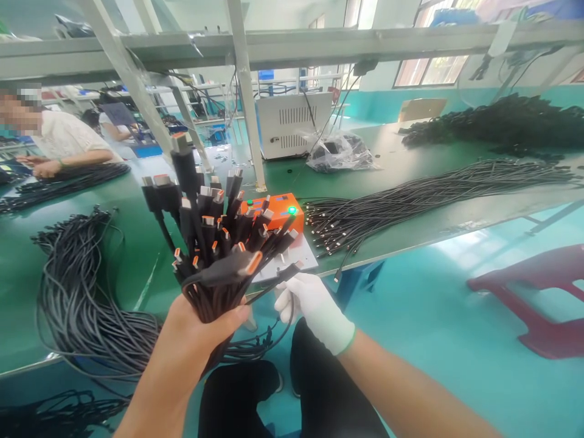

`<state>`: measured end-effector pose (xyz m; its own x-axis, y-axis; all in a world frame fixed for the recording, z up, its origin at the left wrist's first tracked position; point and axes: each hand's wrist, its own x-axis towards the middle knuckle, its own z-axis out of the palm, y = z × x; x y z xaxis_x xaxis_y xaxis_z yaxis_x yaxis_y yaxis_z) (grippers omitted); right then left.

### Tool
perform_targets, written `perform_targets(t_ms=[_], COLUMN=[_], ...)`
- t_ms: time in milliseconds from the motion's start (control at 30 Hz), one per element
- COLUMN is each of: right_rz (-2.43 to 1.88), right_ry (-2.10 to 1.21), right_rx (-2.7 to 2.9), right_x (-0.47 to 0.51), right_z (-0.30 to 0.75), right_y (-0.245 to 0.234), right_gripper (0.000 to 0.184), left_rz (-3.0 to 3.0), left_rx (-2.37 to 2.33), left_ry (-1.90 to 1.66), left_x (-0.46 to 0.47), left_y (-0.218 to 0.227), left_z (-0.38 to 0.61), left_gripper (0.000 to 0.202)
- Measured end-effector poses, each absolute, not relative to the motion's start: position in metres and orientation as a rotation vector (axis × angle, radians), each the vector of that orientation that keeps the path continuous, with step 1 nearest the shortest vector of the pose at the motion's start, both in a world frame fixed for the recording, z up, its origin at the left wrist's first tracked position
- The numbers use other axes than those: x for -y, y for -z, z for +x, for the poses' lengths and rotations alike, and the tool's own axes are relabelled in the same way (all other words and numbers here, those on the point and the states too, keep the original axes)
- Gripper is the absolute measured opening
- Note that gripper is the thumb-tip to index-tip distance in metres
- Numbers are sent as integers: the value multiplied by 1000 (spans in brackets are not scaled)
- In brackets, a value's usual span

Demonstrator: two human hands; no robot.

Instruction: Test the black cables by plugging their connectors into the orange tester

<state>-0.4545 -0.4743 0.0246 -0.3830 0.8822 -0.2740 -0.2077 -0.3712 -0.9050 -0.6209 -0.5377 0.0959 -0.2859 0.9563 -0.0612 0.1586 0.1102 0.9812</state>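
My left hand (191, 340) is bare and clenched around a thick bundle (214, 243) of black cables, plugs pointing up and fanned out, orange-tipped ends showing. One plug lies across the front of the bundle just above my thumb. The bundle is held up in front of me, over the near edge of the bench (132, 243), with the loose cable tails dropping below my fist toward my lap. My right hand (310, 304) wears a white glove, fingers curled and pinching a single cable (278, 278) near its plug; that plug end points up-left toward the bundle, close to it, can't tell if touching. Right behind the bundle sits an orange tester (278, 213) on a white plate, green light on at its right corner. Right of the tester, a long spread of black cables (410, 201) lies across the green bench, plug ends facing the tester. Left of me, a big loose pile (77, 292) of cable loops on the bench, hanging over its edge. Farther back: a white box (292, 125), a clear bag (340, 152) with dark parts inside, another dark heap (502, 121) far right. A person (59, 146) sits at far left, hands on more cables. A red stool (538, 298) stands on the teal floor at right. My dark trousers show at the bottom.
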Motion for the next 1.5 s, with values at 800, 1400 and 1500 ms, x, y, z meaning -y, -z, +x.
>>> perform_targets(t_ms=[800,1400,1500], right_rz=[-952,-1050,-1123], right_ry=[-1860,-1891,-1866], right_rx=[935,1046,1138], right_x=[467,498,498], right_z=[-463,-440,-442], right_y=[-12,-22,-27], right_gripper=[30,37,30], left_rz=[1013,1115,1072], left_rx=[-1625,-1591,-1566], left_ry=[-1307,-1317,-1323], left_x=[539,539,540], left_y=[-103,-103,-105], left_z=[-616,-618,-616], left_gripper=[25,12,14])
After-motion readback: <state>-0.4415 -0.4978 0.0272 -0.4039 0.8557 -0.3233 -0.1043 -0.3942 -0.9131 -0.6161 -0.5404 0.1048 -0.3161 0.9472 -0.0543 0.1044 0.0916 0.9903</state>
